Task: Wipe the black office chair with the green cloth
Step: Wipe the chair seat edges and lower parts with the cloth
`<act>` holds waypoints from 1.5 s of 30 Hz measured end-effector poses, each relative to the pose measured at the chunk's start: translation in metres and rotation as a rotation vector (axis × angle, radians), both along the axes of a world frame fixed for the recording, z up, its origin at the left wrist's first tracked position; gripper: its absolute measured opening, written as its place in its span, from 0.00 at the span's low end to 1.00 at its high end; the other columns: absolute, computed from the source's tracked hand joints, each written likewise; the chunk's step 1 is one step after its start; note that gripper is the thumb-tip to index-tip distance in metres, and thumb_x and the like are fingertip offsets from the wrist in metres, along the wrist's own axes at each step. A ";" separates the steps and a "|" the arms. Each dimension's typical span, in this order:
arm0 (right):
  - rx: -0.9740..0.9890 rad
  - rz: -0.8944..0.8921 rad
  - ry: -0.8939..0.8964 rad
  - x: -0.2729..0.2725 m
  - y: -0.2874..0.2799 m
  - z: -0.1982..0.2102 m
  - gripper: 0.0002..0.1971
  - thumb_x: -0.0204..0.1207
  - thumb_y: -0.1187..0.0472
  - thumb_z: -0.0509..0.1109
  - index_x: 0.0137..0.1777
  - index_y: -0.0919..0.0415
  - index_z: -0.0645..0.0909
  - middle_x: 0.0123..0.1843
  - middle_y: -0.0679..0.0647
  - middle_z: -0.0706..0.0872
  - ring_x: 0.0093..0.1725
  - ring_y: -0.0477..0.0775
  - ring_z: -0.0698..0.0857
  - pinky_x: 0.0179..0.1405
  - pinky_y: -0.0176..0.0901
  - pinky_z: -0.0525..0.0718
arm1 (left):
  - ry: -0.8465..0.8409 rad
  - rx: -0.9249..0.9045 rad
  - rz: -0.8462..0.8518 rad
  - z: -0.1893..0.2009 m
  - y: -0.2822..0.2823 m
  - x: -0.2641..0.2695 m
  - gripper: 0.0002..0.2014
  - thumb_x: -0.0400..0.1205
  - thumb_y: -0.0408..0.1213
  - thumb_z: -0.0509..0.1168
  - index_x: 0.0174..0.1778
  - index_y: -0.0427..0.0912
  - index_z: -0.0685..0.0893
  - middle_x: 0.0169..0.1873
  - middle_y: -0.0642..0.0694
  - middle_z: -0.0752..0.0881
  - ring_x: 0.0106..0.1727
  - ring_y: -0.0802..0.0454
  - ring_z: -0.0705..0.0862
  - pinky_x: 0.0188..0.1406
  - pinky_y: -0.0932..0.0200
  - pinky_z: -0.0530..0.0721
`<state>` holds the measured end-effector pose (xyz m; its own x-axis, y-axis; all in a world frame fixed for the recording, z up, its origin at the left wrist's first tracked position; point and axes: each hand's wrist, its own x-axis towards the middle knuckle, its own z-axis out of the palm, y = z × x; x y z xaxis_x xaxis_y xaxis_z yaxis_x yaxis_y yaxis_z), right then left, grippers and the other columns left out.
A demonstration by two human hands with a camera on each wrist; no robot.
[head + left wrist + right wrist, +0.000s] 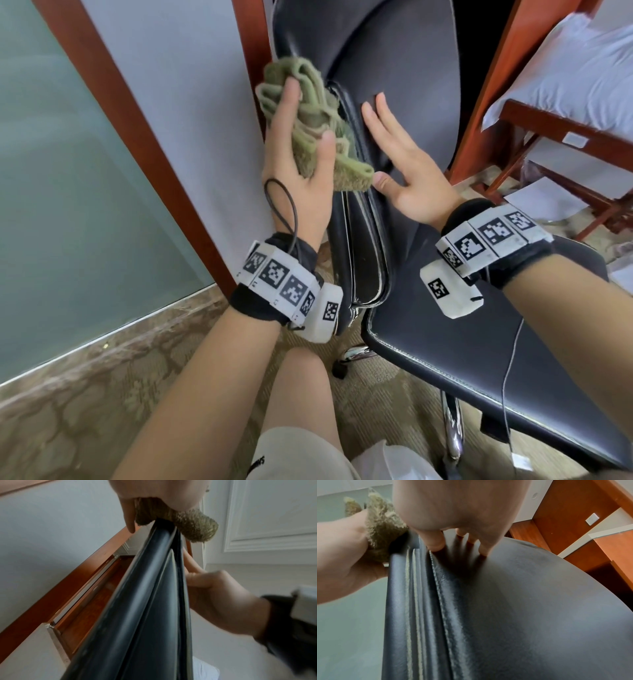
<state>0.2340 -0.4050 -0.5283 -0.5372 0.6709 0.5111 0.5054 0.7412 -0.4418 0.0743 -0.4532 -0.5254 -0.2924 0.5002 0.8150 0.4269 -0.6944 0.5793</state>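
Note:
The black office chair [404,68] stands in front of me, its backrest upright and its seat [479,359] at the lower right. My left hand [291,137] grips the bunched green cloth [308,113] between thumb and fingers and holds it against the backrest's left side edge. In the left wrist view the cloth [193,524] sits on the padded edge [137,601]. My right hand [394,150] lies flat on the backrest's front, fingers straight and spread. The right wrist view shows those fingertips [436,545] touching the leather [522,615], with the cloth [383,524] beside them.
A red-brown wooden post [144,144] and a frosted glass panel [68,188] stand close on the left. A wooden desk leg [493,85] and a wooden rack with white bedding [565,68] are on the right. Patterned carpet [85,394] lies below, with the chrome chair base [452,428] and my knee [301,394].

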 end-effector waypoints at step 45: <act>-0.050 -0.097 0.200 -0.004 -0.024 -0.047 0.26 0.83 0.65 0.55 0.80 0.58 0.53 0.83 0.67 0.52 0.83 0.65 0.50 0.82 0.59 0.50 | -0.033 0.082 -0.141 -0.034 0.015 -0.002 0.21 0.83 0.30 0.58 0.71 0.36 0.61 0.67 0.36 0.70 0.71 0.32 0.73 0.73 0.37 0.71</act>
<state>0.2305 -0.4290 -0.5751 -0.3602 0.7417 0.5658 0.4717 0.6681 -0.5754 0.0718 -0.4382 -0.5592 -0.2511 0.4706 0.8458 0.3033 -0.7916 0.5305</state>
